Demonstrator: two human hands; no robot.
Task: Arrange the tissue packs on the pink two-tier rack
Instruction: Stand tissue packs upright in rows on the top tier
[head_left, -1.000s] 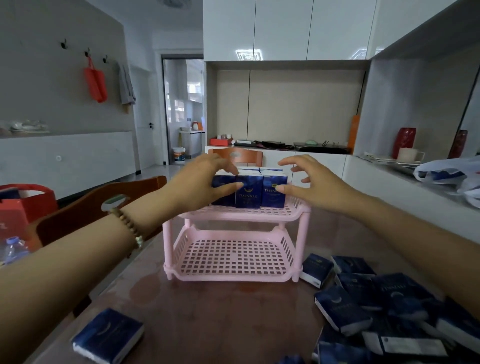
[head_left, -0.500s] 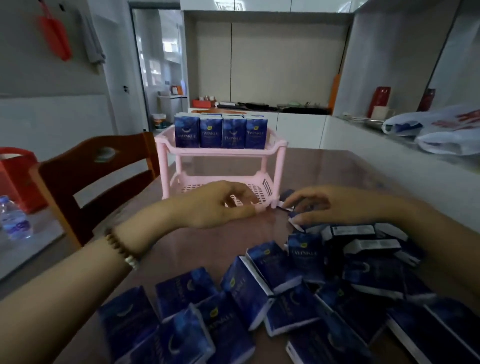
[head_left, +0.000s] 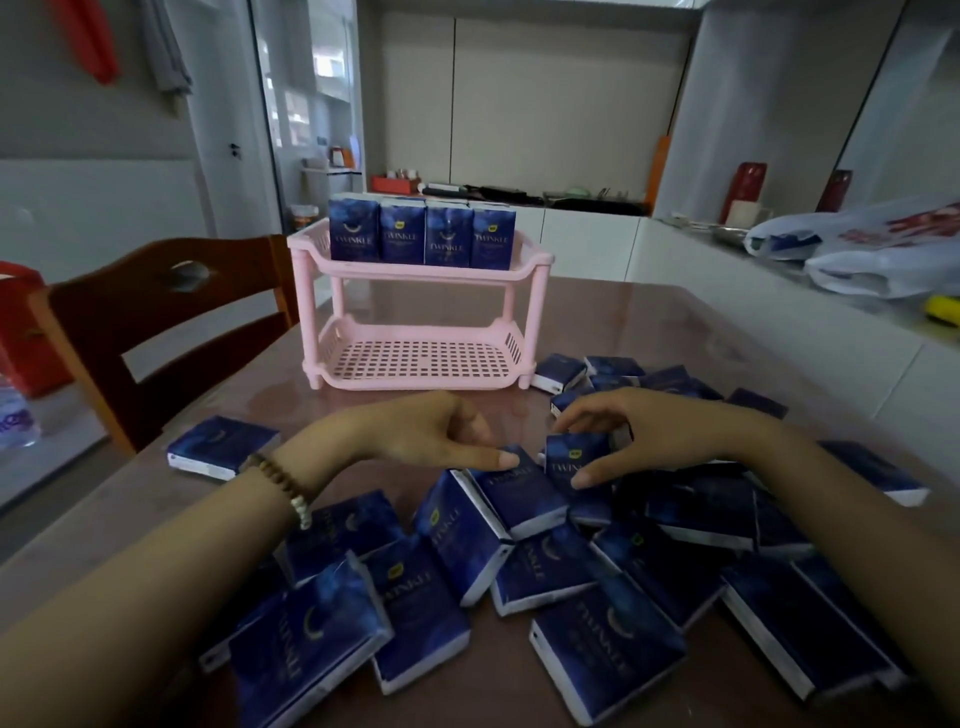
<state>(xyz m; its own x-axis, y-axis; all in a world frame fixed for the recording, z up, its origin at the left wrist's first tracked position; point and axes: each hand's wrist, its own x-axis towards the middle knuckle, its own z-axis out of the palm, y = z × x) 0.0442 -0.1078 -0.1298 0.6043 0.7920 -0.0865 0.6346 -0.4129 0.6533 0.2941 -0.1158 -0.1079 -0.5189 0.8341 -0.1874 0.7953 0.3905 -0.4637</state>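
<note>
Four packs (head_left: 423, 234) stand on the rack's (head_left: 540, 291) top tier, lower tier unfilled; right grip (head_left: 660, 441) pinches another pack (head_left: 574, 462), left grip (head_left: 426, 436) indeterminate.

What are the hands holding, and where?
The right hand pinches a tissue pack, thumb on its front, fingers over its top. The left hand touches another pack; a grip cannot be told.

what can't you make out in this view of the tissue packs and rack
Head view:
Top tier of the rack: anything behind the front row is hidden by it.
The bottom edge cuts off the nearest packs.
The left hand is turned away, so its grip is unclear.
</note>
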